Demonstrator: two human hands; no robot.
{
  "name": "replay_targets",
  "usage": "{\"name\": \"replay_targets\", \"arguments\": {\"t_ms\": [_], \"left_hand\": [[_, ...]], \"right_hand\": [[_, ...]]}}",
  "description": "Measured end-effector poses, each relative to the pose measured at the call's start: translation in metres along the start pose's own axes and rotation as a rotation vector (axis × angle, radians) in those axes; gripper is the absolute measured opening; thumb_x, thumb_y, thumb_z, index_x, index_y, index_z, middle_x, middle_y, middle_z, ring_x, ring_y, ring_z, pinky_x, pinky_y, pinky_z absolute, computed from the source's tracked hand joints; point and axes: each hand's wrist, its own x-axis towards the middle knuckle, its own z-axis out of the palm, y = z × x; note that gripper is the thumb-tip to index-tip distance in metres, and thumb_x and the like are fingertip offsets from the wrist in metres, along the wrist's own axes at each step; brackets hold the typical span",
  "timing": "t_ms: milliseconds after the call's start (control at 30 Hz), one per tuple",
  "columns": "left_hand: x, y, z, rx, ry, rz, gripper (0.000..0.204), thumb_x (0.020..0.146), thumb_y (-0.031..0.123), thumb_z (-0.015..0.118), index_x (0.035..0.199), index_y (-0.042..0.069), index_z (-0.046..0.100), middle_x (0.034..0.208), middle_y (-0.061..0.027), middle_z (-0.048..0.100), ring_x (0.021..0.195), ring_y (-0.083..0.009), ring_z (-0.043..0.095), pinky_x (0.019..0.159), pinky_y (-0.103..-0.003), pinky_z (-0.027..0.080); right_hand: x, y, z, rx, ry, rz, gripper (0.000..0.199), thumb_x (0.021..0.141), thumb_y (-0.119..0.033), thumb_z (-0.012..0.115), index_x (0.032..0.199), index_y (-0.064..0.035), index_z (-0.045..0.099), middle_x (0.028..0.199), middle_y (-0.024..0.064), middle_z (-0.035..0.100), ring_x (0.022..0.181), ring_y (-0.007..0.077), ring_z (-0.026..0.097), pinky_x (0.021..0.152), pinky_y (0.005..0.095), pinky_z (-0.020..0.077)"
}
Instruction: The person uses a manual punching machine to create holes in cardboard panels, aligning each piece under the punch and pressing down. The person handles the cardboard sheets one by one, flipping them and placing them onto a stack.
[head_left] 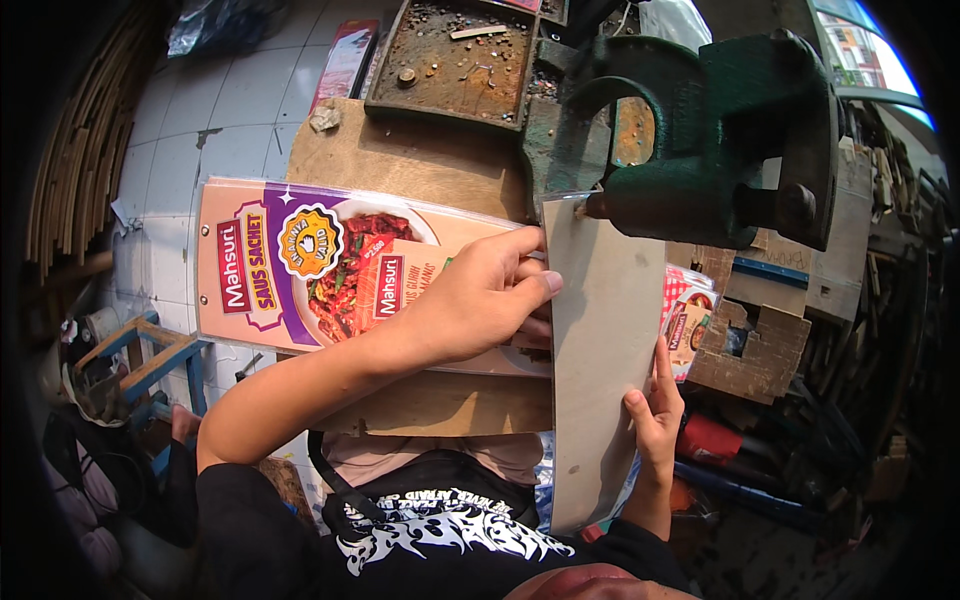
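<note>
A long, plain grey board [605,350] stands out in front of me, its far end at the nose of a green cast-metal press [690,130]. My left hand [490,300] is closed at the board's left edge, thumb tip on its face. On the right edge, my right hand [655,420] grips the board, with the thumb on the near face and the other fingers partly hidden. Under my left forearm lies a glossy printed panel [265,265] in peach and purple with a food picture and metal rivets at its left end. Whether the board joins this panel is hidden.
The printed panel rests on a wooden worktop [420,155]. Beyond it sits a dirty metal tray [450,70] of small metal bits. More printed panels [690,320] show right of the board. Another person [110,480] sits at far left near a blue-and-wood stool [145,360].
</note>
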Motion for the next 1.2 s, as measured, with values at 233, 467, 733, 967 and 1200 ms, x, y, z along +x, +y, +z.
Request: {"name": "replay_targets", "arguments": {"t_ms": [233,467,733,967,1200], "left_hand": [[0.003,-0.004,0.000,-0.064,0.006,0.006,0.034,0.099,0.009,0.046,0.130,-0.002,0.041,0.098,-0.0065,0.063,0.092,-0.0166,0.066,0.079,-0.029,0.059],[0.001,-0.004,-0.003,-0.005,-0.020,-0.004,0.033,0.099,0.010,0.045,0.130,-0.002,0.041,0.100,-0.0065,0.063,0.094,-0.0168,0.066,0.079,-0.029,0.059],[0.001,-0.004,0.002,-0.070,-0.003,0.023,0.028,0.098,0.009,0.046,0.124,-0.002,0.044,0.096,-0.0089,0.064,0.086,-0.0161,0.066,0.073,-0.028,0.059],[0.000,0.001,0.003,-0.062,0.039,0.083,0.027,0.097,0.008,0.046,0.121,-0.004,0.046,0.091,-0.0097,0.064,0.079,-0.0152,0.067,0.068,-0.026,0.059],[-0.003,-0.016,0.002,0.035,0.028,0.083,0.024,0.096,0.018,0.052,0.116,0.004,0.049,0.099,-0.0041,0.063,0.083,-0.0121,0.065,0.073,-0.027,0.056]], "right_hand": [[0.002,0.000,0.000,-0.011,-0.010,-0.021,0.069,0.089,-0.003,0.057,0.146,0.0105,0.020,0.147,0.0232,0.036,0.132,0.0255,0.040,0.109,0.0331,0.0278],[0.003,0.000,0.001,0.004,-0.025,-0.007,0.068,0.090,-0.003,0.056,0.146,0.0095,0.020,0.147,0.0218,0.036,0.132,0.0244,0.041,0.109,0.0322,0.0282],[0.002,-0.002,0.001,-0.005,-0.023,-0.006,0.068,0.090,-0.004,0.057,0.146,0.0091,0.021,0.146,0.0219,0.037,0.131,0.0240,0.042,0.109,0.0315,0.0286],[0.001,-0.008,0.001,-0.059,-0.020,-0.082,0.068,0.091,-0.006,0.058,0.146,0.0080,0.021,0.148,0.0222,0.035,0.132,0.0248,0.040,0.109,0.0326,0.0300],[-0.026,-0.020,0.011,0.010,0.046,-0.124,0.064,0.091,-0.004,0.058,0.146,0.0036,0.026,0.136,0.0209,0.049,0.119,0.0235,0.053,0.100,0.0316,0.0408]]}}
